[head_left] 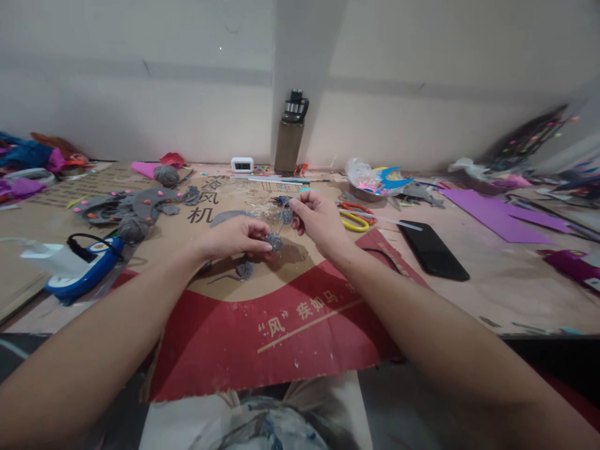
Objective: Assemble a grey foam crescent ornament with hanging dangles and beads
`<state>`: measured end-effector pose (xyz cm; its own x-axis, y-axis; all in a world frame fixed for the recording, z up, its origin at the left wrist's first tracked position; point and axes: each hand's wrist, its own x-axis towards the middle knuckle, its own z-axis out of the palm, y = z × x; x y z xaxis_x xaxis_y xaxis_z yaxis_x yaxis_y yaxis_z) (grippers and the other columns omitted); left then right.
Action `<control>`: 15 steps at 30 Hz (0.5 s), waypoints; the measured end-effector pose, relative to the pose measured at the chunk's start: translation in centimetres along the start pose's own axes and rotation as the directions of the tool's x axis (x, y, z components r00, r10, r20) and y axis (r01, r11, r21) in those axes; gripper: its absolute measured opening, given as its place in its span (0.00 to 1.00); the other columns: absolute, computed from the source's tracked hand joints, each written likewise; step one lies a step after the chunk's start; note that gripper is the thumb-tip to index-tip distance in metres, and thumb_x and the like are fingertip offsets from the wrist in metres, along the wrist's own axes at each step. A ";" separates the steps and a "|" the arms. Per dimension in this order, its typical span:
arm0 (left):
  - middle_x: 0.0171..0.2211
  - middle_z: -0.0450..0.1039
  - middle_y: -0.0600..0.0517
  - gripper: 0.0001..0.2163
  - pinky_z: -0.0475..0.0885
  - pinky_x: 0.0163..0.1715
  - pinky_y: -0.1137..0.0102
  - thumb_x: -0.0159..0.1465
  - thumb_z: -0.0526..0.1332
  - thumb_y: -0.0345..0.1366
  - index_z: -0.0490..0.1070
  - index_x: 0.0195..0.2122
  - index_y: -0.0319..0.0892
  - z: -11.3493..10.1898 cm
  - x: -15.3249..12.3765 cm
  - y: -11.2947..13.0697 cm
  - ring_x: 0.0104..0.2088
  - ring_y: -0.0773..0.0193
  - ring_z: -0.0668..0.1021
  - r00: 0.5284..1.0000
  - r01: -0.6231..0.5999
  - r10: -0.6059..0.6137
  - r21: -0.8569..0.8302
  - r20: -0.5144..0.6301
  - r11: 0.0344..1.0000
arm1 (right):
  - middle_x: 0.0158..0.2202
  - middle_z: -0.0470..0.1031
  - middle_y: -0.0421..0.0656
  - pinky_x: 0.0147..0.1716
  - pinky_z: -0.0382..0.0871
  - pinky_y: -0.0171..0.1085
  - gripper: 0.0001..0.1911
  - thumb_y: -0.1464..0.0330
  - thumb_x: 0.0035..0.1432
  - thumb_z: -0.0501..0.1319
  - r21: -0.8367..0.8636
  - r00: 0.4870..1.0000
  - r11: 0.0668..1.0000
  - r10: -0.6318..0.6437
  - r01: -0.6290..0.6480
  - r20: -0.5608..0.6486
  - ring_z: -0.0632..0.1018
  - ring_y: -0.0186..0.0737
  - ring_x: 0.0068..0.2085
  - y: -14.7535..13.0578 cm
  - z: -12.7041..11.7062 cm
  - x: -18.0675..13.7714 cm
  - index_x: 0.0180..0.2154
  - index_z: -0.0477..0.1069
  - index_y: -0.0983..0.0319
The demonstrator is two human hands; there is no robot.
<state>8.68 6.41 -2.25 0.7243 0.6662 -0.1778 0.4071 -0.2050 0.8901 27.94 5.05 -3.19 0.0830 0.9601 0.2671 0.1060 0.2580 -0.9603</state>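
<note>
My left hand is closed in a pinch on a small grey yarn ball just above a red and brown cardboard sheet. My right hand is closed on a thin grey strand that runs toward that ball, with a bit of grey fluff under its fingers. Another grey tuft lies on the cardboard below my left hand. A flat grey felt disc sits just behind my left hand.
A hot glue gun lies at the left. Grey felt shapes with pompoms, yellow scissors, a black phone, purple sheets, a bottle and a small clock lie around.
</note>
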 end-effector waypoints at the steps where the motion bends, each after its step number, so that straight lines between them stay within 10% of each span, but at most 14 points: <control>1: 0.31 0.78 0.50 0.10 0.69 0.29 0.73 0.57 0.64 0.41 0.72 0.33 0.39 0.0 0.0 -0.1 0.29 0.67 0.77 1.000 0.001 -0.001 -0.008 -0.003 1.000 | 0.15 0.65 0.33 0.14 0.59 0.26 0.07 0.67 0.57 0.59 0.000 1.000 1.000 0.002 -0.002 -0.002 0.66 0.26 0.15 0.0 0.0 0.0 0.28 0.63 0.61; 15: 0.28 0.78 0.50 0.10 0.70 0.27 0.73 0.56 0.65 0.38 0.70 0.36 0.40 -0.2 0.0 -0.4 0.29 0.65 0.80 1.000 0.024 -0.023 -0.058 0.011 0.998 | 0.17 0.66 0.34 0.14 0.63 0.27 0.08 0.65 0.56 0.61 0.067 1.000 0.998 0.018 -0.018 -0.007 0.68 0.27 0.17 0.3 -0.1 0.2 0.29 0.64 0.60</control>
<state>8.41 6.65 -2.56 0.7204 0.6631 -0.2030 0.3913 -0.1470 0.9085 28.12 5.27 -3.41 0.0921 0.9639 0.2500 0.0381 0.2475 -0.9681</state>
